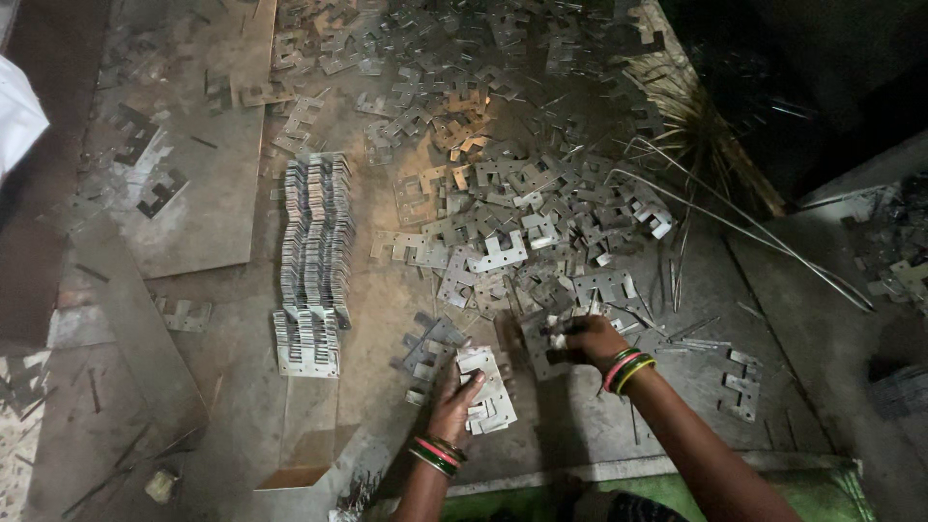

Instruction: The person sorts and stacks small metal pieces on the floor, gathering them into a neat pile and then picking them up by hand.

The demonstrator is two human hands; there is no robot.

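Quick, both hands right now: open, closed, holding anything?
Left hand: closed on a small stack of notched metal plates.
Right hand: curled over loose plates at the edge of the pile; grip cannot be told.

A stacked row of plates (314,261) lies left of the loose heap (512,184) — wire rods (744,232) to its right.
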